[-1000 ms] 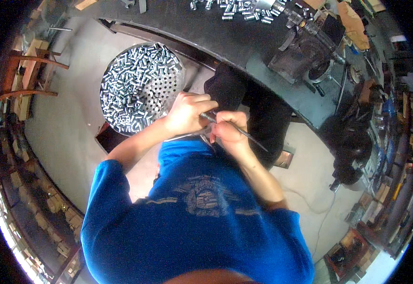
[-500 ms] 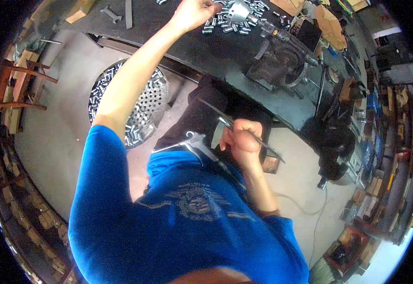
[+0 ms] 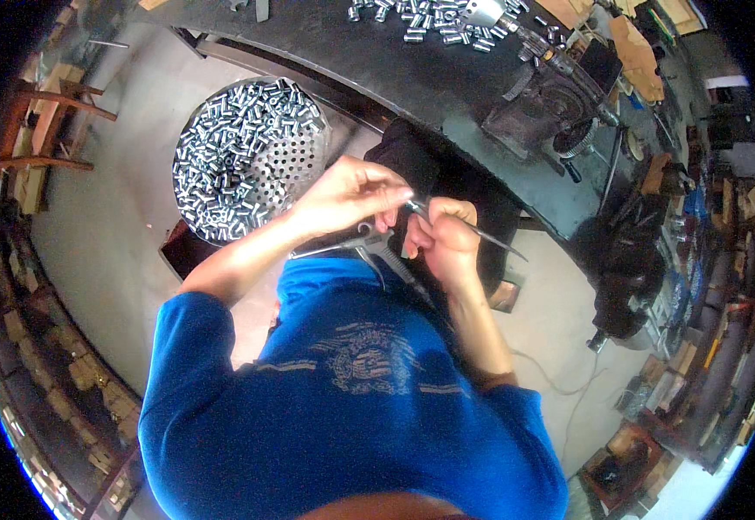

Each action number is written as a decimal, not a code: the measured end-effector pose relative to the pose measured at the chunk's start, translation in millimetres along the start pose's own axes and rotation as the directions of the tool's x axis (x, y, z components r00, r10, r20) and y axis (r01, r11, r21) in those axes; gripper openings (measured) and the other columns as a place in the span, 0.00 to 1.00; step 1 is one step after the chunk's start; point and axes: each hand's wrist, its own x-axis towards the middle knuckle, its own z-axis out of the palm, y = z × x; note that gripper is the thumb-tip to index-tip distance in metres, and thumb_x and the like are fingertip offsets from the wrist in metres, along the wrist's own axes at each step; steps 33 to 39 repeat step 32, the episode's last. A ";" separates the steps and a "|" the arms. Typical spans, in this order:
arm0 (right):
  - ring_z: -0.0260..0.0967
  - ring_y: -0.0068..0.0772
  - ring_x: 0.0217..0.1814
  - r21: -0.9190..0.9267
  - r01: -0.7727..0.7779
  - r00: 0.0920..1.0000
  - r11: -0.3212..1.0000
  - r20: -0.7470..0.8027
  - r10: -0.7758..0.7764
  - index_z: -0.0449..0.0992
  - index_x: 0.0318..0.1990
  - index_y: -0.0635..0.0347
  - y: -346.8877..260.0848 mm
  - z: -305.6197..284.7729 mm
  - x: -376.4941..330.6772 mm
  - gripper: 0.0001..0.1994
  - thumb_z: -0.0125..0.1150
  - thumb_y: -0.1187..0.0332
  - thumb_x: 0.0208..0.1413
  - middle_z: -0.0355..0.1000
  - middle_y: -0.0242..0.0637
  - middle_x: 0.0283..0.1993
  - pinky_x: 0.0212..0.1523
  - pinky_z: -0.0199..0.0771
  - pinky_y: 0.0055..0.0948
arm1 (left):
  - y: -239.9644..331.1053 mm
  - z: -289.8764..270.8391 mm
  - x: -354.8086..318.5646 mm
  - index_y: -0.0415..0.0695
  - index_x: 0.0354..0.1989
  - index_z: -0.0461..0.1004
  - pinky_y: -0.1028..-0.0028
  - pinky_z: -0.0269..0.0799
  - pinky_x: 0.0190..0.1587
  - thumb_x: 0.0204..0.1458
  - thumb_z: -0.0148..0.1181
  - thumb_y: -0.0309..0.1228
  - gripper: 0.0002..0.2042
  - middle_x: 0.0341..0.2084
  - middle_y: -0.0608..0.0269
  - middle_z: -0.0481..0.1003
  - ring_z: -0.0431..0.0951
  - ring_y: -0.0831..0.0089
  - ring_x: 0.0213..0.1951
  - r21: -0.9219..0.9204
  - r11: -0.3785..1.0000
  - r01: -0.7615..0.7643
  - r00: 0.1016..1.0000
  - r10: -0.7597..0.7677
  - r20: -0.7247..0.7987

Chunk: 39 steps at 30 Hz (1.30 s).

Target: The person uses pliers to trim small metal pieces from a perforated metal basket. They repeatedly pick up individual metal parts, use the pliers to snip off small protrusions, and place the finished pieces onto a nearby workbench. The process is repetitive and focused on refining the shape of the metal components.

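My right hand (image 3: 448,238) is closed around a thin dark tapered rod (image 3: 500,243) that looks like a slim file. A short shiny metal sleeve (image 3: 417,207) shows at its fingertips. The fingers of my left hand (image 3: 351,198) are pinched together beside that sleeve, over my lap; whatever lies between them is hidden. Below both hands, a silver air blow gun (image 3: 375,246) lies across my lap. To the left, a round perforated metal basket (image 3: 295,165) holds many similar sleeves (image 3: 230,147).
The dark workbench (image 3: 351,65) runs across the front, with loose metal sleeves (image 3: 434,26) scattered on it. A greasy machine with a chuck (image 3: 542,108) stands on its right. A wooden chair (image 3: 52,130) is at far left, and cluttered shelves (image 3: 698,329) line the right.
My left hand has come back from the sleeves on the bench to meet my right hand over my lap. The basket is now uncovered. My right hand keeps the rod.
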 end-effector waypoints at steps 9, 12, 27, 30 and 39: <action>0.47 0.21 0.12 0.063 -0.092 0.996 0.994 0.028 0.090 0.52 0.10 0.55 -0.6 3.6 -5.5 0.13 0.46 0.73 0.39 0.48 0.28 0.11 0.11 0.58 0.28 | -3.9 -2.9 3.5 0.38 0.28 0.74 0.72 0.67 0.23 0.45 0.61 0.27 0.05 0.19 0.57 0.74 0.75 0.67 0.21 0.590 0.660 -0.466 0.875 0.444 0.194; 0.46 0.21 0.12 0.061 -0.152 0.988 0.986 0.041 0.150 0.51 0.10 0.54 0.4 1.4 -8.0 0.13 0.47 0.72 0.38 0.45 0.28 0.11 0.11 0.58 0.27 | 2.1 -8.5 0.7 0.40 0.27 0.73 0.66 0.66 0.24 0.42 0.61 0.26 0.06 0.18 0.55 0.70 0.72 0.57 0.22 0.654 0.543 -0.527 0.844 0.425 0.326; 0.59 0.25 0.11 -0.330 -0.097 0.986 0.939 -0.158 0.047 0.57 0.08 0.59 -4.2 -8.8 -27.3 0.11 0.47 0.74 0.38 0.59 0.34 0.10 0.12 0.57 0.23 | 153.5 92.9 -2.9 0.27 0.36 0.71 0.67 0.70 0.46 0.49 0.41 0.20 0.12 0.35 0.45 0.74 0.77 0.57 0.37 -0.302 0.834 -0.462 0.755 0.549 0.360; 0.57 0.25 0.10 -0.193 -0.119 0.993 0.974 -0.040 0.113 0.56 0.08 0.61 -19.8 4.6 -32.6 0.10 0.42 0.79 0.36 0.57 0.36 0.09 0.12 0.57 0.25 | 180.3 120.0 -10.7 0.27 0.39 0.69 0.66 0.69 0.43 0.53 0.47 0.32 0.16 0.34 0.42 0.73 0.76 0.53 0.36 -0.388 0.840 -0.380 0.721 0.531 0.445; 0.58 0.26 0.10 -0.170 -0.102 0.995 0.980 -0.013 0.101 0.56 0.08 0.60 -12.7 -1.8 -35.4 0.11 0.42 0.79 0.37 0.57 0.36 0.10 0.12 0.58 0.25 | 180.4 128.0 -14.5 0.31 0.40 0.69 0.66 0.71 0.37 0.51 0.49 0.29 0.13 0.31 0.44 0.74 0.77 0.55 0.33 -0.360 0.855 -0.373 0.749 0.506 0.428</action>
